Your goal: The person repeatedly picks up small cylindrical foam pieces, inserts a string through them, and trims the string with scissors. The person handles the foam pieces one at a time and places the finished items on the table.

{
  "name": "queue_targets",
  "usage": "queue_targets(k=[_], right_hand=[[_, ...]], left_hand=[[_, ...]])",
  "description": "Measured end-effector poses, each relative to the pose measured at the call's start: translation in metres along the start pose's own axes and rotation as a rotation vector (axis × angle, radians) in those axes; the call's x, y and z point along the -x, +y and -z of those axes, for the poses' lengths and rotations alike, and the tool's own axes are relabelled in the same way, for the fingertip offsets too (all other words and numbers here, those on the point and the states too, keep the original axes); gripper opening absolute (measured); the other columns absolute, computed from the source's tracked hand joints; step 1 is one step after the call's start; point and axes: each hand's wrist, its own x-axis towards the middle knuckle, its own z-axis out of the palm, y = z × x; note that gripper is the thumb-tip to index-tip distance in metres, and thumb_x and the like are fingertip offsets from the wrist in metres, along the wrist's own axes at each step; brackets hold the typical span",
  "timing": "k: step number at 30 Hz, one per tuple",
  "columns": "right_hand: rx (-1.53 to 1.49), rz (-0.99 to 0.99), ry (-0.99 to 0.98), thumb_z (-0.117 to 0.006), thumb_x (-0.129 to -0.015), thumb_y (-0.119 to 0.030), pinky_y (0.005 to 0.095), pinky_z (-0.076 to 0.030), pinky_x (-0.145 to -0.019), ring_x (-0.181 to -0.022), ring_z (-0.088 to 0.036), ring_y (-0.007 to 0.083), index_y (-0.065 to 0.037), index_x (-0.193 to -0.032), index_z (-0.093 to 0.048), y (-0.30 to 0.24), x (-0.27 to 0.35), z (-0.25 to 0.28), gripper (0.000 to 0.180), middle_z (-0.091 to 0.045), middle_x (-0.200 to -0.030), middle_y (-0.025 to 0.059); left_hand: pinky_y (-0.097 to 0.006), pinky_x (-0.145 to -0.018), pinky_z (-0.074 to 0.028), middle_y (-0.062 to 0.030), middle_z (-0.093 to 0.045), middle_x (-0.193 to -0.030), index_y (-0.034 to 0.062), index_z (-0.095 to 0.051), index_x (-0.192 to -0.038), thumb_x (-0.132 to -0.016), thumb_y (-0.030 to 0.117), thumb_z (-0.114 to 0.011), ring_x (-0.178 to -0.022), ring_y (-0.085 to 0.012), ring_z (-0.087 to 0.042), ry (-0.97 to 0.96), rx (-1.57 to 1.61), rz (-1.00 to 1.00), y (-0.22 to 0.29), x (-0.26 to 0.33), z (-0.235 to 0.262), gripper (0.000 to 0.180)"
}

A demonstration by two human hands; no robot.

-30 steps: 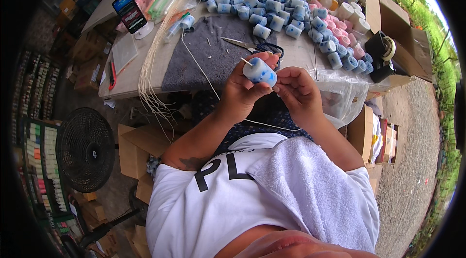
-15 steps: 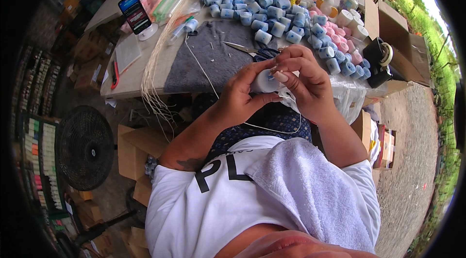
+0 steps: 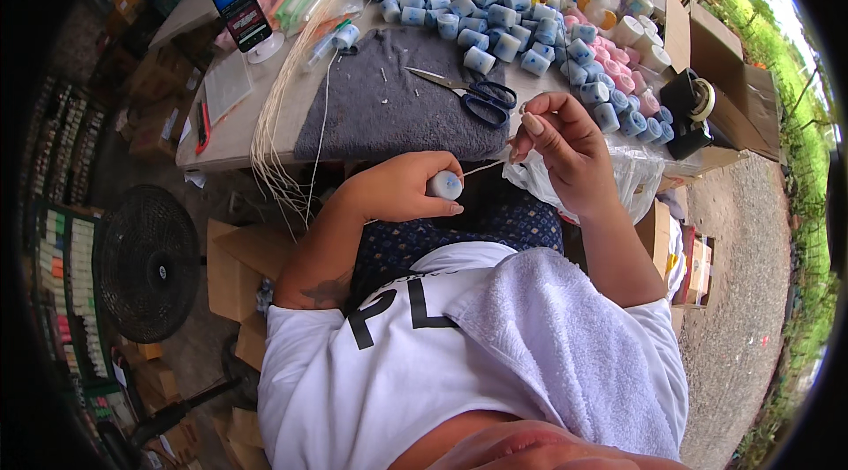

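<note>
The left hand (image 3: 397, 192) has its fingers closed around a small white roll with a blue dot (image 3: 444, 185), held low in front of the belly, just below the counter (image 3: 265, 112) edge. A thin pale string (image 3: 484, 168) runs from the roll up to the right hand (image 3: 565, 147). That hand's fingers (image 3: 533, 124) are pinched shut on the string's other end, up near the counter edge.

To do this bit well, I think the string should be kept tight and straight between the two hands, and the roll gripped firmly so it does not spin or slip.

Out past the hands lies a grey cloth (image 3: 389, 108) with scissors (image 3: 468, 92) on it. Behind that is a big heap of blue rolls (image 3: 477, 6) (some pink ones too, off to the right). A bunch of long pale strands (image 3: 283, 99) hangs over the counter's left side, near a phone on a stand (image 3: 241, 12). A black tape holder (image 3: 685, 112) sits at the right.

I cannot see how the string is fixed to the roll; the fingers hide it. The string's tip is too thin to make out.
</note>
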Motion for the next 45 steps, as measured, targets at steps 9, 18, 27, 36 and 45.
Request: queue_targets(k=[9, 18, 27, 36, 45], right_hand=[[0.076, 0.014, 0.044, -0.057, -0.094, -0.007, 0.0261, -0.049, -0.081, -0.087, -0.063, 0.0130, 0.002, -0.108, -0.057, -0.006, 0.009, 0.008, 0.017, -0.064, -0.092, 0.0064], [0.146, 0.206, 0.092, -0.057, -0.093, -0.004, 0.0275, -0.049, -0.082, -0.090, -0.061, 0.0144, 0.003, -0.103, -0.058, -0.018, 0.014, 0.006, 0.012, -0.062, -0.096, 0.0078], [0.179, 0.272, 0.059, -0.056, -0.093, -0.002, 0.0276, -0.048, -0.082, -0.087, -0.061, 0.0146, 0.003, -0.101, -0.055, -0.023, 0.021, 0.011, 0.010, -0.061, -0.095, 0.0093], [0.242, 0.099, 0.102, -0.060, -0.092, -0.005, 0.0233, -0.045, -0.078, -0.089, -0.053, 0.0076, -0.001, -0.097, -0.058, 0.021, 0.006, 0.015, 0.007, -0.057, -0.099, 0.0035], [0.113, -0.239, 0.001, -0.059, -0.094, -0.015, 0.0224, -0.044, -0.067, -0.070, -0.052, 0.0076, -0.004, -0.097, -0.059, 0.028, -0.015, 0.019, 0.012, -0.057, -0.079, -0.0009]], left_hand=[[-0.030, -0.089, -0.046, -0.0075, -0.062, -0.107, 0.0061, -0.039, -0.133, -0.079, 0.009, -0.075, -0.098, -0.0153, -0.059, 0.247, 0.206, -0.087, 0.009, -0.006, -0.009, 0.065], [-0.037, -0.094, -0.045, -0.0143, -0.064, -0.114, 0.0086, -0.032, -0.138, -0.075, 0.007, -0.077, -0.107, -0.0261, -0.062, 0.562, -0.240, -0.421, 0.029, -0.006, 0.011, 0.078], [-0.037, -0.094, -0.045, -0.0134, -0.060, -0.121, 0.0064, -0.057, -0.118, -0.067, 0.017, -0.083, -0.111, -0.0273, -0.058, 0.580, -0.262, -0.345, 0.002, -0.007, -0.005, 0.059], [-0.034, -0.093, -0.044, -0.0075, -0.059, -0.114, 0.0104, -0.061, -0.118, -0.074, 0.010, -0.077, -0.107, -0.0233, -0.056, 0.591, -0.300, -0.096, -0.036, -0.013, 0.035, 0.047], [-0.042, -0.103, -0.037, -0.0144, -0.054, -0.128, 0.0076, -0.053, -0.128, -0.079, 0.019, -0.074, -0.119, -0.0333, -0.050, 0.791, -0.283, 0.022, -0.078, -0.037, 0.034, 0.055]])
